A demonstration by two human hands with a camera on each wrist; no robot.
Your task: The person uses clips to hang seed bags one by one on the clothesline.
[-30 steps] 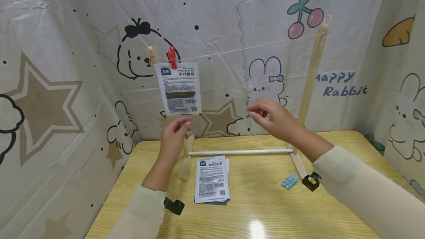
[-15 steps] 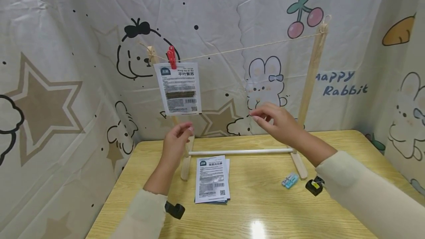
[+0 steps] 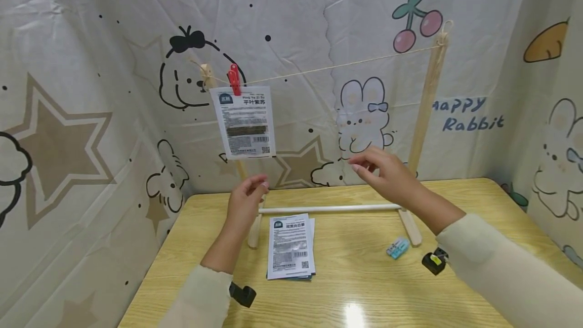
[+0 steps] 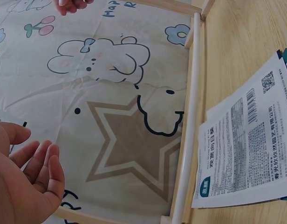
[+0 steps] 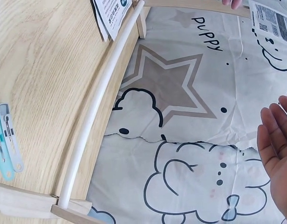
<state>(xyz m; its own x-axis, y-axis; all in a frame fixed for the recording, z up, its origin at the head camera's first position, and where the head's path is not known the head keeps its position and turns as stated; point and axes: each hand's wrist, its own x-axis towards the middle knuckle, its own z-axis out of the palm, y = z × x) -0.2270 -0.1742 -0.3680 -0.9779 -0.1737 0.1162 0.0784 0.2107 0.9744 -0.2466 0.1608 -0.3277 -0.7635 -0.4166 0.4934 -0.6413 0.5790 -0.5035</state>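
A white printed packet (image 3: 246, 122) hangs from a string (image 3: 337, 65) by a red clothespin (image 3: 235, 79) on a wooden rack (image 3: 423, 115). My left hand (image 3: 248, 201) hovers below the packet, fingers loosely curled, holding nothing; it also shows in the left wrist view (image 4: 27, 177). My right hand (image 3: 380, 168) floats above the rack's white crossbar (image 3: 330, 209), fingers relaxed and empty, and shows again in the right wrist view (image 5: 278, 140). A stack of similar packets (image 3: 290, 246) lies flat on the table between the hands.
Pale blue clothespins (image 3: 398, 247) lie on the wooden table (image 3: 364, 287) near the rack's right foot (image 3: 411, 227). Printed cartoon fabric (image 3: 91, 90) walls in the table at the back and both sides. Wrist cameras (image 3: 241, 294) sit on both sleeves.
Both hands have sunk lower, away from the hanging packet and the string. The packet and clothespin stay where they were.
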